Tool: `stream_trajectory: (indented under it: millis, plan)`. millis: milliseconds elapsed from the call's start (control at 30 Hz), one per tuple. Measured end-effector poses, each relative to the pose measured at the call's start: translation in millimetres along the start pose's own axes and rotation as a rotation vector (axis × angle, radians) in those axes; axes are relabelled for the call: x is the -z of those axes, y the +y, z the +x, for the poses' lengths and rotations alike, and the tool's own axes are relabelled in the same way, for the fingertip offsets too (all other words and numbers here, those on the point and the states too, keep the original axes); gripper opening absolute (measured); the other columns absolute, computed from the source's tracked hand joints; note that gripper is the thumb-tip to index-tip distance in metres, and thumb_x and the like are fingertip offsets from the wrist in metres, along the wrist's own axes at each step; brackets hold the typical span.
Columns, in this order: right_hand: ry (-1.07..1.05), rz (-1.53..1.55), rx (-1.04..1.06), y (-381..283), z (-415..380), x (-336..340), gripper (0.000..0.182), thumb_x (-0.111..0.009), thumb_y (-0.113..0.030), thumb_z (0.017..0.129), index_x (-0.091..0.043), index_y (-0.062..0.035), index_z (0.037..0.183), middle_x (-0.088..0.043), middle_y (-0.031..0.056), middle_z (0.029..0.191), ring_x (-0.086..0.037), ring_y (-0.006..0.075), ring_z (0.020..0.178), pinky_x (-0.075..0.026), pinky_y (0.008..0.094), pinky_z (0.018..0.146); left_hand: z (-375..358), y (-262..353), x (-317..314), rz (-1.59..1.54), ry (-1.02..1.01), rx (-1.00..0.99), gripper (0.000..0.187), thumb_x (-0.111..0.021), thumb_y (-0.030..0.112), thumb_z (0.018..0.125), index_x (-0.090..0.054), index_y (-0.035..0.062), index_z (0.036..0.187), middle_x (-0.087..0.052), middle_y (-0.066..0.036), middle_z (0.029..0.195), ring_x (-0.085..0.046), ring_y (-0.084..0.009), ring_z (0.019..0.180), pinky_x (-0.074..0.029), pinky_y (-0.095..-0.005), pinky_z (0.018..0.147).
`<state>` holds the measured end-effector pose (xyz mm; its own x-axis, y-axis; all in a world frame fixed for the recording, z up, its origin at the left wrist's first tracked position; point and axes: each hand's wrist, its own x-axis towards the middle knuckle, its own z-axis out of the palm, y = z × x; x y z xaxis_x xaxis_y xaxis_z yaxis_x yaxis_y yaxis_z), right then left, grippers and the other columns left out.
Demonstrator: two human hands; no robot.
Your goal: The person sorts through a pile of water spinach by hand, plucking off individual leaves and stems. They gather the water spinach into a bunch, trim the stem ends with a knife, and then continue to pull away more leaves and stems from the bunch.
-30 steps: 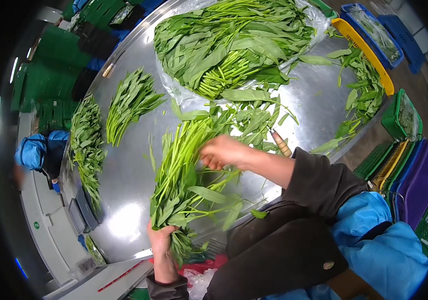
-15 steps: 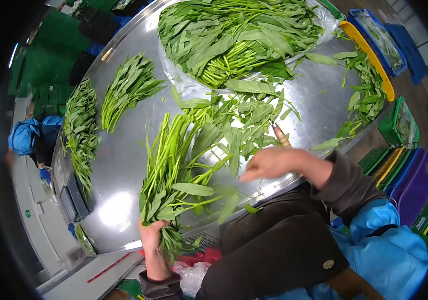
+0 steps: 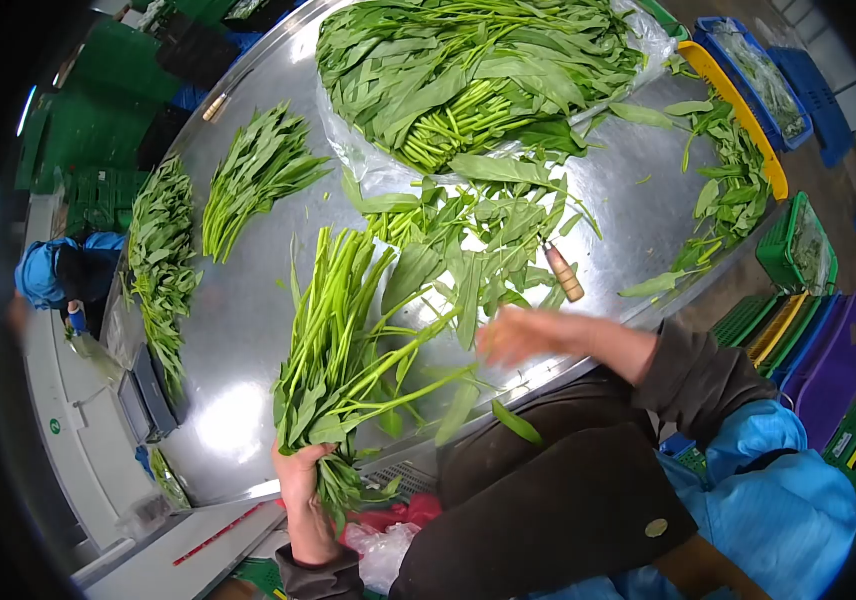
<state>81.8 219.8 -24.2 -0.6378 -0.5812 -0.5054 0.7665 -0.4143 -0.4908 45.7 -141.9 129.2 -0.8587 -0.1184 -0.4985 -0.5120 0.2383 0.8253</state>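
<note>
My left hand (image 3: 303, 470) is wrapped round the leafy end of a bunch of water spinach (image 3: 333, 310), whose pale green stems point away from me over the metal table (image 3: 248, 350). Several side stems stick out to the right. Smeared by motion, my right hand (image 3: 523, 337) is just right of those stems; its fingers are too blurred to read. Loose leaves and stems (image 3: 488, 230) lie beyond it. Near them rests a wooden-handled knife (image 3: 563, 272), its blade partly under leaves. A single leaf (image 3: 516, 422) shows at the table's near edge.
A big pile of water spinach (image 3: 478, 80) lies on clear plastic at the back. Two sorted bunches, a nearer one (image 3: 258, 175) and a farther one (image 3: 161, 260), lie at left. A yellow crate (image 3: 748, 120) borders the right side. A person in blue (image 3: 43, 275) works at far left.
My right hand has shifted slightly left and down, uncovering more of the knife handle. The leaf at the near edge shows larger and lower. The bunch in my left hand has barely moved.
</note>
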Motion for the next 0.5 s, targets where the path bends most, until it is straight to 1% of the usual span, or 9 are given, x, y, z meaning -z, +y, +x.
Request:
stream_trajectory:
  millis: [67, 100, 167, 233, 300, 367, 400, 467, 500]
  plan:
    - [-0.251, 0.038, -0.035, 15.0, -8.4, -41.7, 0.055, -0.045, -0.043, 0.096, -0.042, -0.0062, 0.136, -0.056, 0.0098, 0.099, -0.060, 0.0165, 0.074, -0.051, 0.0254, 0.066, -1.0, 0.6, -0.5, 0.014, 0.000, 0.001, 0.044, -0.059, -0.008, 0.059, -0.058, -0.0069, 0.103, -0.064, -0.011, 0.092, -0.064, -0.0196, 0.075, -0.053, -0.0297, 0.068]
    - [-0.255, 0.042, -0.032, 9.9, -9.8, -51.8, 0.055, -0.045, -0.043, 0.096, -0.042, -0.0062, 0.136, -0.056, 0.0098, 0.099, -0.060, 0.0165, 0.074, -0.051, 0.0254, 0.066, -0.5, 2.0, 1.5, 0.021, -0.009, 0.006, 0.045, -0.059, -0.009, 0.059, -0.057, -0.0071, 0.104, -0.065, -0.011, 0.092, -0.064, -0.0197, 0.076, -0.053, -0.0297, 0.069]
    - [-0.276, -0.022, -0.065, 4.1, -13.4, -65.9, 0.048, -0.050, -0.035, 0.095, -0.045, -0.0059, 0.132, -0.056, 0.0054, 0.084, -0.056, 0.0110, 0.064, -0.046, 0.0202, 0.053, -3.5, 4.7, 4.8, 0.036, -0.016, 0.012, 0.046, -0.058, -0.009, 0.059, -0.057, -0.0072, 0.104, -0.065, -0.011, 0.092, -0.064, -0.0199, 0.076, -0.053, -0.0298, 0.069]
    - [-0.158, 0.029, 0.106, -15.1, -16.5, -49.9, 0.039, -0.052, -0.025, 0.094, -0.048, -0.0044, 0.127, -0.048, -0.0030, 0.067, -0.045, 0.0043, 0.053, -0.034, 0.0172, 0.041, -5.9, 7.4, 3.2, 0.019, -0.018, -0.007, 0.046, -0.058, -0.009, 0.059, -0.057, -0.0073, 0.104, -0.065, -0.011, 0.093, -0.064, -0.0199, 0.076, -0.053, -0.0300, 0.069]
    - [0.223, 0.345, 0.226, -36.8, -7.3, -25.5, 0.031, -0.049, -0.018, 0.095, -0.051, -0.0013, 0.121, -0.037, -0.0076, 0.059, -0.031, 0.0012, 0.046, -0.022, 0.0182, 0.040, -5.5, 4.9, 3.6, 0.056, -0.028, -0.004, 0.045, -0.057, -0.009, 0.058, -0.057, -0.0075, 0.104, -0.065, -0.011, 0.093, -0.064, -0.0200, 0.076, -0.053, -0.0303, 0.069]
    - [0.178, 0.420, 0.501, -76.6, -16.4, -8.4, 0.031, -0.048, -0.018, 0.093, -0.051, -0.0002, 0.118, -0.039, -0.0074, 0.061, -0.037, 0.0021, 0.050, -0.026, 0.0192, 0.040, -8.4, 6.6, 6.3, 0.089, -0.068, 0.041, 0.044, -0.059, -0.009, 0.059, -0.057, -0.0079, 0.103, -0.065, -0.013, 0.094, -0.064, -0.0208, 0.077, -0.053, -0.0312, 0.070]
    - [0.178, 0.417, 0.503, -88.7, -20.1, -7.0, 0.031, -0.048, -0.018, 0.093, -0.051, -0.0002, 0.118, -0.039, -0.0074, 0.061, -0.037, 0.0021, 0.050, -0.026, 0.0192, 0.040, -8.1, 7.1, 10.7, 0.087, -0.070, 0.038, 0.044, -0.059, -0.009, 0.059, -0.057, -0.0079, 0.103, -0.065, -0.013, 0.094, -0.064, -0.0208, 0.077, -0.053, -0.0312, 0.070]
    - [0.435, -0.174, 0.569, -98.8, -23.2, -8.8, 0.037, -0.048, -0.022, 0.093, -0.048, 0.0011, 0.122, -0.045, -0.0058, 0.063, -0.041, 0.0044, 0.052, -0.033, 0.0190, 0.045, -12.0, 6.2, 27.1, -0.054, -0.072, 0.297, 0.042, -0.061, -0.007, 0.063, -0.057, -0.0074, 0.104, -0.065, -0.014, 0.095, -0.065, -0.0223, 0.079, -0.053, -0.0322, 0.070]
    - [0.574, -0.617, 0.448, -96.8, -19.9, -2.7, 0.048, -0.052, -0.026, 0.091, -0.042, 0.0034, 0.128, -0.059, 0.0065, 0.085, -0.058, 0.0169, 0.073, -0.048, 0.0272, 0.065, -13.2, 5.5, 30.0, -0.215, -0.141, 0.349, 0.038, -0.061, -0.002, 0.068, -0.057, -0.0066, 0.106, -0.065, -0.017, 0.096, -0.066, -0.0251, 0.076, -0.054, -0.0342, 0.068]
